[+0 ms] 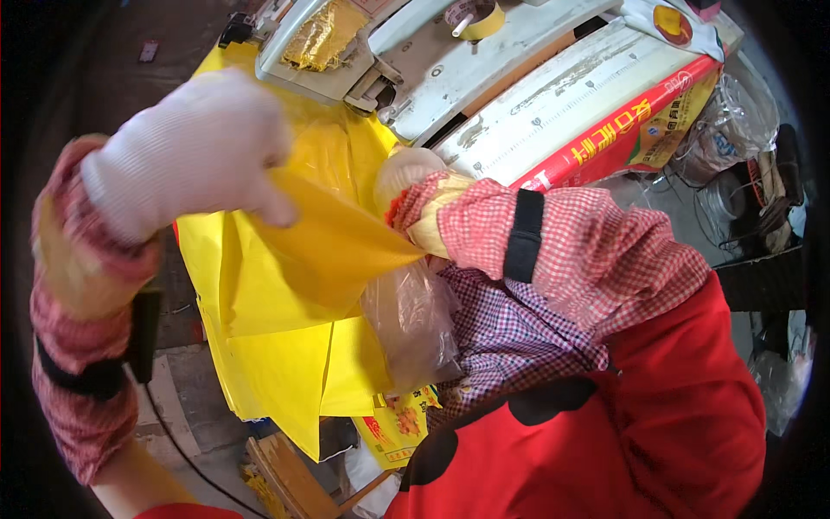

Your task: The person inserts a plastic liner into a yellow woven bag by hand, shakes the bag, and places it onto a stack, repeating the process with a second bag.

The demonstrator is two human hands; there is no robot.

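Note:
My left hand (pixel 194 151), in a white knit glove, is raised at the left. Its thumb and fingers pinch the edge of a yellow plastic sack (pixel 333 233), lifting a fold of it. More of the yellow sack material (pixel 277 359) hangs in creased layers below. A clear plastic liner (pixel 411 316) bulges out beside the fold, against my checked apron (pixel 510 329). My right hand (pixel 406 176), also in a white glove, is at the far side of the fold, close to the yellow material. Its fingers are hidden, so its grip does not show.
A white machine (pixel 484 69) with a roll of yellow tape (pixel 475 19) on it stands at the far side. Beside it lies a worn white board (pixel 536 104) with a red printed sack (pixel 614 125) along its edge. Clear plastic bags (pixel 731 125) are at the right, a wooden piece (pixel 290 476) below.

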